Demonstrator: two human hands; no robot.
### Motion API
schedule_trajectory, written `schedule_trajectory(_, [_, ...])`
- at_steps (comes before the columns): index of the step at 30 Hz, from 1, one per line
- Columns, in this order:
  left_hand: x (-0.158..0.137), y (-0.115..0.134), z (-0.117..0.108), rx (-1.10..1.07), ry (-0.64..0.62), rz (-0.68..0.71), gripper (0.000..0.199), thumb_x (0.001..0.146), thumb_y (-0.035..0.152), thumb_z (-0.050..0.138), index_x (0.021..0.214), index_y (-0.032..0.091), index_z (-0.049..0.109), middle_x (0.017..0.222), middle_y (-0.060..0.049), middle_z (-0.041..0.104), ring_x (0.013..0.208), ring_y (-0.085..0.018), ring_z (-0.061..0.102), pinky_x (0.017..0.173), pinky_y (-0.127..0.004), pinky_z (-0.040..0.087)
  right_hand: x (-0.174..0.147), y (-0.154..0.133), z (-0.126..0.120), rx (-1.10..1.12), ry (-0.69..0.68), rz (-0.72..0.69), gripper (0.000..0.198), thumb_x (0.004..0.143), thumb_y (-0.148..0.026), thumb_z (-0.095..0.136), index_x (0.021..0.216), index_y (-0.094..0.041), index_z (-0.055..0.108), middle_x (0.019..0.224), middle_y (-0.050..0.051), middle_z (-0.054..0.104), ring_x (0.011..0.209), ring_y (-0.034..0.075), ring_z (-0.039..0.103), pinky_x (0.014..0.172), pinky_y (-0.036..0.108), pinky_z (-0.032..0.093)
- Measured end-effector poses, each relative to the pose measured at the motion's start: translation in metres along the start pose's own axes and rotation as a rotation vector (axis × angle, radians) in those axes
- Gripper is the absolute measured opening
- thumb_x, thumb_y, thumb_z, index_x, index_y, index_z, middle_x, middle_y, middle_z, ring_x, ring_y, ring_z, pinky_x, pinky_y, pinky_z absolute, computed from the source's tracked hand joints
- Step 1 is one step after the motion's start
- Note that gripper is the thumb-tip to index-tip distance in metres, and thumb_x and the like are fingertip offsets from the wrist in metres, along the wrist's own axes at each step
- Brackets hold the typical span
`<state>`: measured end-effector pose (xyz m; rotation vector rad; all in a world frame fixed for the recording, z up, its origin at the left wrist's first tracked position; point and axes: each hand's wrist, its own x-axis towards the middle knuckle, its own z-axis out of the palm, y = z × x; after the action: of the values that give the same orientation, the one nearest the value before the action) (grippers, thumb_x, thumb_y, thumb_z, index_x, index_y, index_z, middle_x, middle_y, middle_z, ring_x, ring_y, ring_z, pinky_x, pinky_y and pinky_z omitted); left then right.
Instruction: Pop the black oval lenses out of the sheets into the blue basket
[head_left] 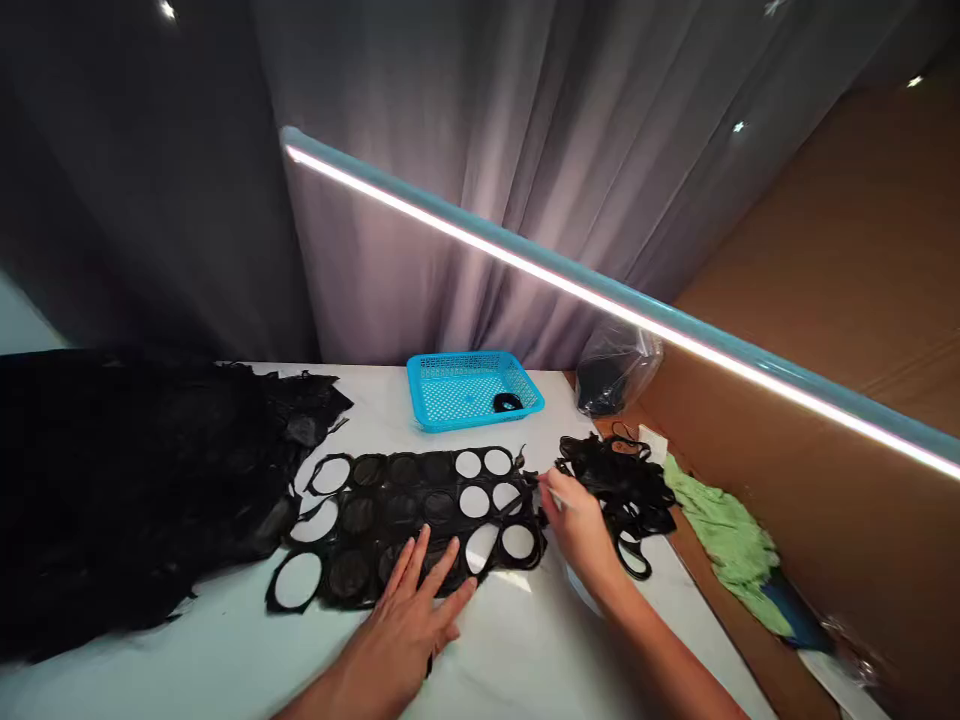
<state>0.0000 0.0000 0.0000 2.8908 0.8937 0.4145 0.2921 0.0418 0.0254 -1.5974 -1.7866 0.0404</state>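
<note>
The black perforated sheet (390,490) lies on the table (480,670), below the blue basket (450,424) at twelve o'clock. By judgement, the work is partway along: openings are cleared at the nine-o'clock end and the three-o'clock end, while the middle circles are left filled. The sheet's long axis is laid roughly from nine to three, tipped slightly up at three; no distinct front is shown. The sheet is pressed by the left hand (412,620), fingers spread; a slim tool (561,497), not clearly identifiable, is pinched by the right hand (581,525).
</note>
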Motion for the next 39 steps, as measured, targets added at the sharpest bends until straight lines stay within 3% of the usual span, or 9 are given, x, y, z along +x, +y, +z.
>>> schedule_trajectory(3, [-0.008,0.006,-0.012,-0.013,0.013,-0.023,0.046,0.103,0.024,0.039,0.149,0.028,0.035,0.157,-0.008,0.028,0.143,-0.036,0.021,0.104,-0.056,0.041,0.006,-0.022,0.000,0.081,-0.063,-0.026,0.014,0.090,-0.016,0.044,0.087,-0.019,0.058,0.085,0.008,0.068,0.078,0.019,0.064,0.073,0.029,0.048])
schedule_trajectory(6, [-0.022,0.006,-0.015,0.021,0.042,-0.072,0.049,0.105,0.025,0.035,0.153,0.022,0.026,0.156,-0.009,0.031,0.141,-0.029,0.032,0.106,-0.047,0.043,0.000,-0.052,0.012,0.226,-0.270,-0.083,0.013,0.090,-0.015,0.047,0.088,-0.020,0.059,0.083,0.005,0.068,0.075,0.018,0.064,0.069,0.027,0.047])
schedule_trajectory(9, [-0.037,0.004,-0.014,0.068,0.041,-0.087,0.051,0.104,0.027,0.038,0.153,0.022,0.025,0.155,-0.009,0.031,0.139,-0.027,0.036,0.107,-0.045,0.043,-0.015,-0.081,0.027,0.387,-0.511,-0.132,0.013,0.089,-0.014,0.050,0.090,-0.021,0.060,0.081,0.002,0.068,0.071,0.016,0.061,0.065,0.025,0.045])
schedule_trajectory(12, [-0.044,0.003,-0.013,0.085,0.035,-0.082,0.050,0.104,0.026,0.038,0.153,0.023,0.026,0.156,-0.008,0.029,0.140,-0.027,0.034,0.108,-0.045,0.041,-0.024,-0.094,0.029,0.509,-0.624,-0.108,0.009,0.088,-0.013,0.053,0.086,-0.020,0.059,0.082,0.001,0.066,0.072,0.014,0.059,0.065,0.024,0.043])
schedule_trajectory(17, [-0.042,0.005,-0.015,0.109,0.066,-0.064,0.047,0.105,0.032,0.036,0.151,0.023,0.030,0.155,-0.009,0.032,0.140,-0.027,0.035,0.106,-0.043,0.043,-0.022,-0.093,0.023,0.609,-0.685,-0.075,0.016,0.087,-0.014,0.059,0.073,-0.019,0.054,0.097,0.002,0.062,0.084,0.015,0.056,0.074,0.026,0.043])
schedule_trajectory(33, [-0.044,0.005,-0.017,0.066,0.075,-0.076,0.048,0.105,0.030,0.035,0.152,0.025,0.027,0.157,-0.008,0.027,0.140,-0.028,0.034,0.107,-0.046,0.042,-0.027,-0.092,0.031,0.542,-0.663,-0.146,0.013,0.087,-0.014,0.059,0.077,-0.020,0.053,0.094,0.002,0.059,0.079,0.014,0.054,0.068,0.025,0.042])
schedule_trajectory(39, [-0.044,0.005,-0.012,0.073,0.086,-0.085,0.047,0.105,0.030,0.036,0.152,0.026,0.029,0.158,-0.008,0.026,0.141,-0.028,0.032,0.107,-0.047,0.042,-0.041,-0.094,0.041,0.188,-0.592,-0.434,0.009,0.087,-0.014,0.058,0.084,-0.020,0.053,0.097,0.005,0.063,0.086,0.020,0.055,0.076,0.030,0.043])
